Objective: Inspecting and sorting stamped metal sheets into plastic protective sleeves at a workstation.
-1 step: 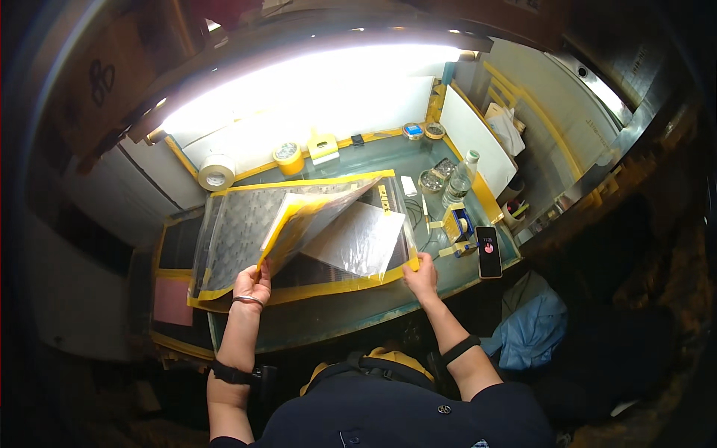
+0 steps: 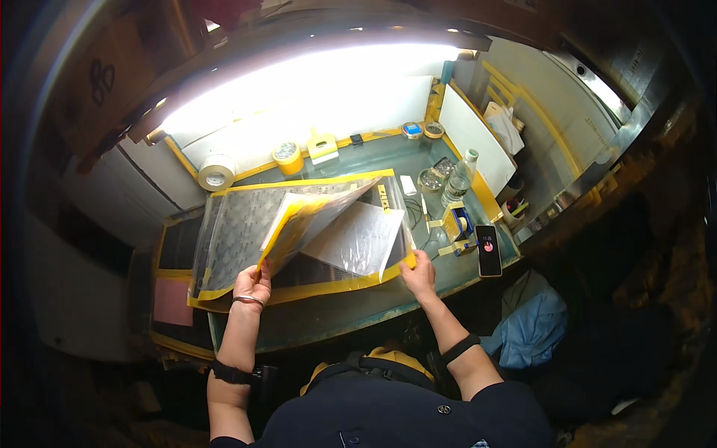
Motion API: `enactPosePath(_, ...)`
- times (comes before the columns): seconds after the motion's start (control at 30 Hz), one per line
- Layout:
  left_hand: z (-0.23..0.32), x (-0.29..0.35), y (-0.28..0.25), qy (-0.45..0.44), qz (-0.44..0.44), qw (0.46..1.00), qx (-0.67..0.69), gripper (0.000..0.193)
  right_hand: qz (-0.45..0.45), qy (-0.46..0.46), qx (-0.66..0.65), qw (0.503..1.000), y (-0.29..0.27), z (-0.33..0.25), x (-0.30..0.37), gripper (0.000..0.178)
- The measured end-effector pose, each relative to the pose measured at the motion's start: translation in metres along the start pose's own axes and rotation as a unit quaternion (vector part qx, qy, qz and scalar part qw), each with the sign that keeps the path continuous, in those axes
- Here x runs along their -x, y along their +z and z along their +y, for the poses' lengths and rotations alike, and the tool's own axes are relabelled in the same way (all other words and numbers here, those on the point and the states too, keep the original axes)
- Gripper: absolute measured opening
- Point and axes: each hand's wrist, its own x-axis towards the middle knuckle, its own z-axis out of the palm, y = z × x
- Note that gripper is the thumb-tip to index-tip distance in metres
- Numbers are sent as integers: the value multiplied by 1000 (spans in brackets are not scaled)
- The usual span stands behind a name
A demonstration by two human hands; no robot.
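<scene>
A large clear plastic sheet edged in yellow tape (image 2: 235, 224) lies on the glass tabletop, with a dark pattern showing through it. My left hand (image 2: 252, 286) pinches the yellow-taped edge of a lifted upper sheet (image 2: 299, 228), which curls up and folds back over the middle. Under the fold rests a pale, shiny sheet (image 2: 355, 239), its right edge bent upward. My right hand (image 2: 420, 276) is closed on the lower right corner of the large taped sheet, raising it slightly. Part of the layers beneath the fold is hidden.
Tape rolls (image 2: 216, 173) and a yellow-handled scraper (image 2: 323, 148) stand along the back. On the right are a water bottle (image 2: 459, 179), a round clear container (image 2: 430, 180), a blue tape dispenser (image 2: 457, 222) and a phone (image 2: 489, 251) near the table's edge. A bright lamp (image 2: 314, 82) glows behind.
My right hand has shifted slightly left and up, drawing the sheet's right corner with it. My left hand and the lifted sheet look unmoved.
</scene>
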Motion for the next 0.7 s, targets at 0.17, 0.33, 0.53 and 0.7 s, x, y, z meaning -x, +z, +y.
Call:
enactPosePath(0.17, 7, 0, -6, 12, 5, 1000, -3, 18, -224, -122, -158, 954, -21, -109, 28, 22)
enactPosePath(0.33, 18, 0, -10, -14, -1, 1000, 16, 18, -353, -179, -168, 903, 0, -98, 55, 34)
enactPosePath(0.53, 13, 10, -20, -12, 3, 1000, 15, 16, -335, 174, -159, 912, 9, -50, 30, 24)
enactPosePath(0.7, -11, 18, -21, -15, 20, 1000, -13, 14, -102, 28, 164, 981, 15, -17, -26, 34)
